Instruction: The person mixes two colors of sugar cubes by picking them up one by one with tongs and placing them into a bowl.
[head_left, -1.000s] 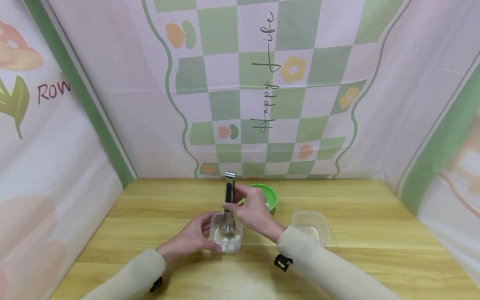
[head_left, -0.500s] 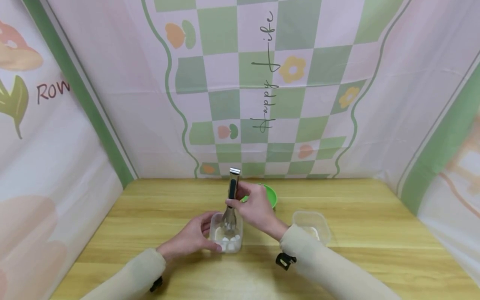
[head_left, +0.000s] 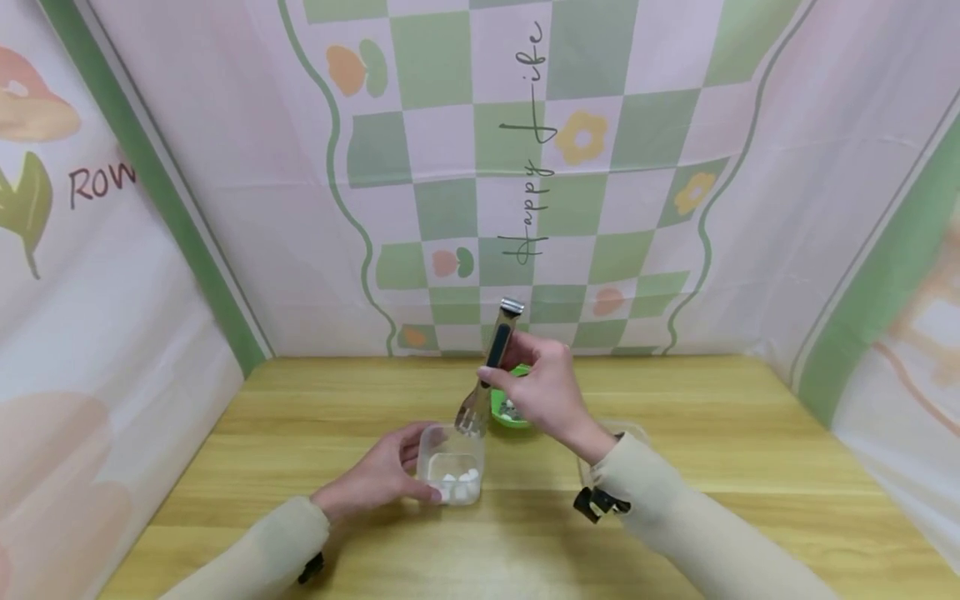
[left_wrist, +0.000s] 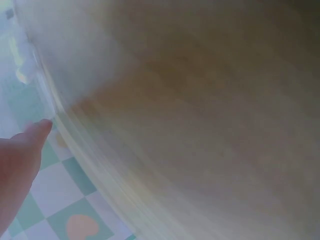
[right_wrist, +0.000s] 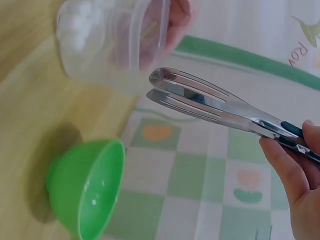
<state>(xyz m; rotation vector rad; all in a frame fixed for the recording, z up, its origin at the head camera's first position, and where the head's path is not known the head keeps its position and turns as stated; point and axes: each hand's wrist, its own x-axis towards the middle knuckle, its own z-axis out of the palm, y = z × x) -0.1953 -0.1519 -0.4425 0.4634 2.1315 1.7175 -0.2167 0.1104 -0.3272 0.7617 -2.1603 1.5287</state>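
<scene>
In the head view my left hand (head_left: 375, 475) grips a clear plastic box (head_left: 452, 454) standing on the table, thumb at its near side and fingers behind. Several small white pieces (head_left: 461, 483) lie in the box. My right hand (head_left: 543, 387) pinches metal tongs (head_left: 491, 358) with dark grips, tilted, their tips over the box's far rim. The right wrist view shows the two slotted tong ends close together, with nothing visible between them. A green bowl (right_wrist: 75, 185) sits behind the tongs; in the head view white pieces (head_left: 510, 408) show inside it, partly covered by my right hand.
A second clear plastic box (head_left: 636, 431) stands to the right, mostly hidden by the right forearm. The wooden table (head_left: 337, 392) ends at a printed cloth backdrop (head_left: 442, 208), with more cloth on both sides.
My right hand has lifted the tongs out of the box and moved up and right, tilting them. The left hand and its box stay in place.
</scene>
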